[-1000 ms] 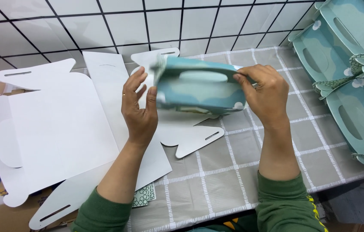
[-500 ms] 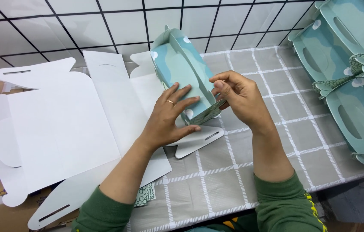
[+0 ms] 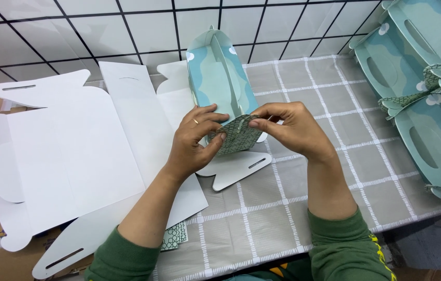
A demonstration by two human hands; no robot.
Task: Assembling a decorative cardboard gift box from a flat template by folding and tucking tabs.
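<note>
A flat white cardboard blank [image 3: 69, 156] lies unfolded to the left of the teal paper box [image 3: 219, 78], spread across the table's left half and reaching under my left forearm. My left hand [image 3: 194, 143] sits just left of the box's near end, fingers curled and pinching the patterned green end flap [image 3: 237, 136] from its left side; a ring shows on one finger. The teal paper box stands half folded in front of me, its long body running away from me toward the tiled wall [image 3: 127, 26], its near end between my two hands. My right hand [image 3: 296, 127] is just right of that end, fingertips clamped on the same flap's top edge. Well to the right of the box, finished teal boxes [image 3: 413, 67] are stacked on the checked tablecloth [image 3: 309, 208].
</note>
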